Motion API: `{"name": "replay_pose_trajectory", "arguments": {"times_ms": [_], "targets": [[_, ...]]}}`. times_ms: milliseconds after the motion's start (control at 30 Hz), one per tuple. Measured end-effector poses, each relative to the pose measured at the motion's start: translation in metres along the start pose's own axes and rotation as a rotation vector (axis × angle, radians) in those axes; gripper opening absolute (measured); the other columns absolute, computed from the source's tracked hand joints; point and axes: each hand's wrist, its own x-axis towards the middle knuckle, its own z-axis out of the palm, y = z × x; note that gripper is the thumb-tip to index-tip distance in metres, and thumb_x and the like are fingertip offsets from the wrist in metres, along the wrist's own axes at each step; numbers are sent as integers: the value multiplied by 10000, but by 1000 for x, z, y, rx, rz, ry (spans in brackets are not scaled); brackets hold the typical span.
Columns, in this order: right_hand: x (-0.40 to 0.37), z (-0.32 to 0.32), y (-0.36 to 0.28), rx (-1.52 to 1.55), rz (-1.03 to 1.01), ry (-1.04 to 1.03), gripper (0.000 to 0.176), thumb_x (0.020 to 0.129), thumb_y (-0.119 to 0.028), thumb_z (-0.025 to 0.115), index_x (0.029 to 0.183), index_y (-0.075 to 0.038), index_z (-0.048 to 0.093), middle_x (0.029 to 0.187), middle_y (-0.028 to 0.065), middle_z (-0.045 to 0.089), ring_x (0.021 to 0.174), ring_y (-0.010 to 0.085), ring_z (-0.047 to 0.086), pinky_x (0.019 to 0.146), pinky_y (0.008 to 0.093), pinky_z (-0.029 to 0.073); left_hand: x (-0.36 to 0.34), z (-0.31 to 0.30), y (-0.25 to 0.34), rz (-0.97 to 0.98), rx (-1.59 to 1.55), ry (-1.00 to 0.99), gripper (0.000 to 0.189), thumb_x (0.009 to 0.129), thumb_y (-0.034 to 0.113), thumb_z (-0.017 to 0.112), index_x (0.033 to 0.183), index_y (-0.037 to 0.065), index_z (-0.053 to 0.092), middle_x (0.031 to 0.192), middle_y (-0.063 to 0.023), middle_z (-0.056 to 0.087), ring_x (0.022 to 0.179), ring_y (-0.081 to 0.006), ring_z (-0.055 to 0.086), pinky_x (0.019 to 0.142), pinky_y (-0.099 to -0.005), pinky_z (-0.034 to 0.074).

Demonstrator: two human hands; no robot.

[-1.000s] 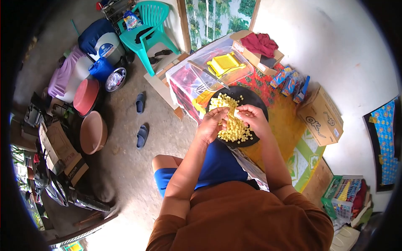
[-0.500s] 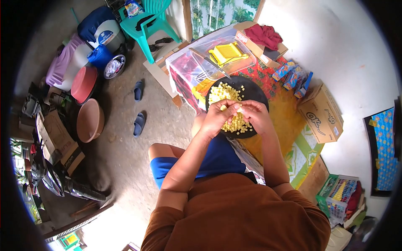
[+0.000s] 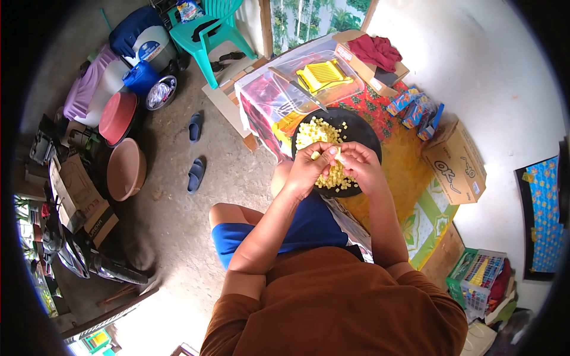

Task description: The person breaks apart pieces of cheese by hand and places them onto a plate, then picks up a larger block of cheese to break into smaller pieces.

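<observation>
A round black tray (image 3: 367,133) bears a heap of small pale-yellow cubes (image 3: 317,132), some scattered near its rim. Over the tray my left hand (image 3: 310,169) and my right hand (image 3: 362,166) meet, fingertips close together. Both are closed in a pinch around a small pale-yellow piece (image 3: 337,152); its far side is hidden by my fingers. Another yellow bit shows at the fingers of my left hand. Beyond the tray, a knife (image 3: 309,97) lies across a clear plastic container (image 3: 279,89), which has a yellow slotted rack (image 3: 322,76) in it.
Blue packets (image 3: 415,110) and a cardboard box (image 3: 456,163) stand right of the tray. A box with a dark red cloth (image 3: 375,52) is at the back. Slippers (image 3: 196,174), basins (image 3: 126,170) and a green chair (image 3: 208,38) are on the left.
The fingers of both hands have shifted slightly around the small piece, which shows a little more between them. The tray and the cubes look the same.
</observation>
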Motion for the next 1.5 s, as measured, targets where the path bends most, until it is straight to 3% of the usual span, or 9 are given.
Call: {"name": "replay_pose_trajectory", "arguments": {"times_ms": [133, 433, 1033, 1333, 1500], "targets": [[-1, 3, -1, -58, -25, 5, 172, 878, -115, 650, 1021, -22, 627, 884, 0, 628, 718, 40, 521, 590, 205, 395, -3, -3, 4, -98, -180, -16, 236, 904, 215, 648, 1026, 14, 623, 738, -20, 568, 558, -80, 497, 506, -200, 416], [-1, 8, 0, -62, -26, 11, 167, 887, -112, 637, 1021, -13, 621, 809, -4, 620, 661, 37, 501, 575, 196, 389, -7, -7, 5, 91, 152, -21, 206, 902, 158, 645, 1041, 6, 650, 769, -25, 605, 564, -57, 488, 512, -198, 407], [3, 17, 7, -70, -139, 90, 163, 875, -109, 651, 999, -8, 623, 833, 11, 641, 643, 38, 510, 560, 203, 408, -13, -4, 13, 83, 182, -22, 252, 934, 186, 596, 1090, -2, 654, 753, -21, 603, 571, -64, 485, 531, -205, 413], [4, 18, 5, 62, -54, 90, 166, 873, -102, 645, 1005, -4, 622, 788, -9, 606, 617, 35, 471, 540, 201, 395, -11, -10, 10, -71, -310, -27, 210, 917, 122, 564, 1035, -46, 611, 775, -115, 631, 538, -132, 514, 486, -255, 453], [2, 13, 5, 23, -31, 109, 155, 878, -98, 632, 1003, -6, 624, 778, -17, 582, 614, 32, 463, 543, 206, 392, -10, -9, 9, -103, -328, 14, 178, 903, 134, 573, 965, -30, 604, 771, -132, 635, 507, -144, 514, 458, -266, 450]]}}
